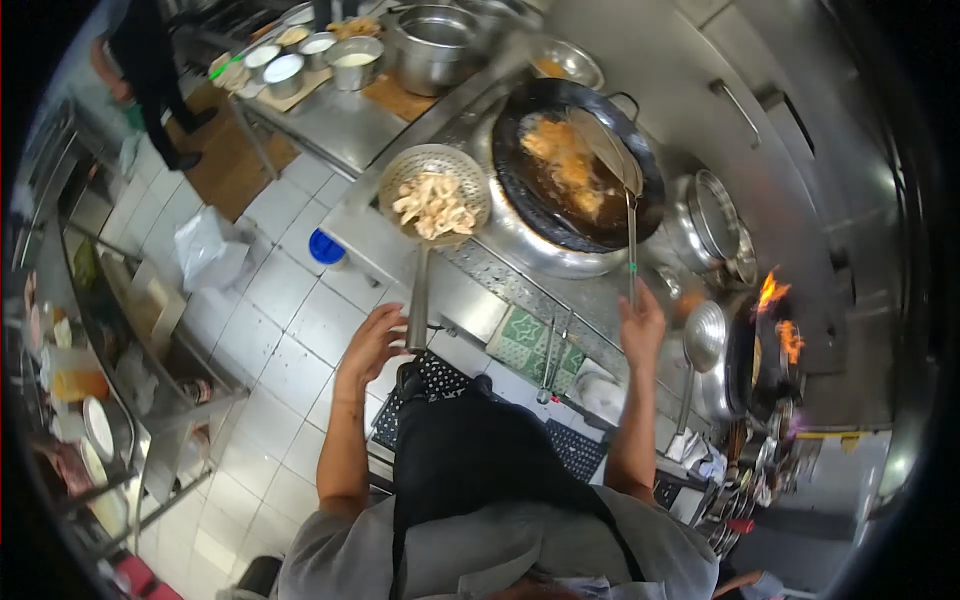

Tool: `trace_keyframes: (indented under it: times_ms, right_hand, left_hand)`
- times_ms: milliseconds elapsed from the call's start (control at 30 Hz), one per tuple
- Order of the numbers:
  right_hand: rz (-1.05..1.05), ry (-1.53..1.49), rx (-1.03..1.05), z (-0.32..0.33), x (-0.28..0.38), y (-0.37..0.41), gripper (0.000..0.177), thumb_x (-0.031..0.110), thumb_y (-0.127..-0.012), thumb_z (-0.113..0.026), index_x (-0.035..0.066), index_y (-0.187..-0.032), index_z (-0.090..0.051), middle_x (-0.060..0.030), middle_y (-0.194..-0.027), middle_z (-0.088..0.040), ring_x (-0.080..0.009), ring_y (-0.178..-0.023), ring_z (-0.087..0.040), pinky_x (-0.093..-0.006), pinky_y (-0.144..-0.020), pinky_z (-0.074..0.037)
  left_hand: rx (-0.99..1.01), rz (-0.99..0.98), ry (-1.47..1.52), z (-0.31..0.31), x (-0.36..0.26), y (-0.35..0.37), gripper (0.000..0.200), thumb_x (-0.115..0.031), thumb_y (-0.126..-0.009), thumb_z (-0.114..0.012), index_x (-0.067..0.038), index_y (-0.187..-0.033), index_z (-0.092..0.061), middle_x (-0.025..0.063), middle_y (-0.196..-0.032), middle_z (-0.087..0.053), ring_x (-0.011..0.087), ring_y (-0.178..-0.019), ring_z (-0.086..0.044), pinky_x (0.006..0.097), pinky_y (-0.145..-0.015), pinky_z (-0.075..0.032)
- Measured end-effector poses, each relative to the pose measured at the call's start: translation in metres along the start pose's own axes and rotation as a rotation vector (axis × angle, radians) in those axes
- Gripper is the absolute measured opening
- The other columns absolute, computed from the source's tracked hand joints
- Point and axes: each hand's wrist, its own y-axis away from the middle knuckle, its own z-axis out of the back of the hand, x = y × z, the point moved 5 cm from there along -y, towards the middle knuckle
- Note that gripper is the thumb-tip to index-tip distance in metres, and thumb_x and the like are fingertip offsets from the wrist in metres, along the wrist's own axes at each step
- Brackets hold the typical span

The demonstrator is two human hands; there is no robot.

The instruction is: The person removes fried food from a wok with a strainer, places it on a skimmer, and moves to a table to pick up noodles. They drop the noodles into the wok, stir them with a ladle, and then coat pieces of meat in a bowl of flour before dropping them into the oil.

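My right hand (642,325) is closed around the long handle of a wire skimmer (605,150). The skimmer's head is over the right part of a black wok (510,205) of dark oil. Golden-brown pieces of fried food (568,168) float in that oil. To the left, a perforated metal strainer ladle (418,290) rests at the counter's edge, with pale battered-looking pieces (435,205) in its bowl. Its handle points toward me. My left hand (375,345) is just beside the handle's end, fingers apart and not wrapped round it.
Flames (775,292) rise by a second wok (740,360) on the right, near another perforated ladle (705,335). Metal bowls (284,72) and a large pot (435,40) stand on the far-left counter. Another person (155,75) stands beyond. A plastic bag (212,250) lies on the tiled floor.
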Motion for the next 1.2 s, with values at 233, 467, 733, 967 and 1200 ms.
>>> trace_keyframes:
  times_ms: [233,467,733,967,1200]
  right_hand:
    - [0.255,0.124,-0.008,-0.038,-0.004,0.009,0.043,0.015,-0.084,-0.064,0.000,-0.123,-0.054,-0.0150,-0.099,-0.056,-0.0242,-0.077,-0.059,-0.0337,-0.062,-0.047]
    - [0.216,-0.162,0.010,0.021,0.000,0.021,0.033,0.005,-0.087,-0.058,0.002,-0.120,-0.056,-0.0119,-0.113,-0.048,-0.0178,-0.084,-0.052,-0.0263,-0.072,-0.045]
    - [0.377,-0.422,0.180,0.028,-0.029,0.020,0.024,0.004,-0.092,-0.051,-0.006,-0.113,-0.058,-0.0125,-0.114,-0.051,-0.0181,-0.088,-0.055,-0.0282,-0.072,-0.048]
    - [0.605,-0.467,0.353,-0.001,-0.020,0.017,0.024,0.008,-0.095,-0.047,-0.005,-0.113,-0.058,-0.0144,-0.113,-0.053,-0.0190,-0.078,-0.057,-0.0287,-0.065,-0.050]
    - [0.672,-0.382,0.473,-0.009,-0.014,0.039,0.029,0.017,-0.097,-0.047,-0.003,-0.115,-0.057,-0.0106,-0.112,-0.053,-0.0179,-0.078,-0.057,-0.0302,-0.067,-0.048]
  left_hand:
    - [-0.037,0.109,0.273,-0.048,0.030,-0.045,0.021,-0.021,-0.090,-0.056,-0.005,-0.102,-0.051,0.0070,-0.084,-0.059,0.0166,-0.062,-0.059,0.0325,-0.054,-0.055]
    - [-0.013,0.012,0.247,-0.069,0.037,-0.040,0.019,-0.010,-0.083,-0.055,-0.007,-0.067,-0.045,0.0016,-0.055,-0.044,0.0126,-0.041,-0.044,0.0277,-0.037,-0.038]
    - [-0.258,-0.176,0.164,-0.101,0.069,0.090,0.028,-0.009,-0.082,-0.060,-0.007,-0.103,-0.042,0.0008,-0.064,-0.042,0.0080,-0.044,-0.043,0.0246,-0.034,-0.038]
    - [-0.451,-0.161,0.415,-0.116,0.210,0.176,0.026,-0.007,-0.082,-0.060,-0.007,-0.099,-0.041,0.0000,-0.059,-0.044,0.0084,-0.042,-0.044,0.0249,-0.035,-0.040]
    - [-0.360,-0.184,0.540,-0.124,0.326,0.197,0.015,-0.010,-0.082,-0.060,-0.008,-0.085,-0.046,-0.0009,-0.059,-0.045,0.0067,-0.044,-0.046,0.0225,-0.035,-0.041]
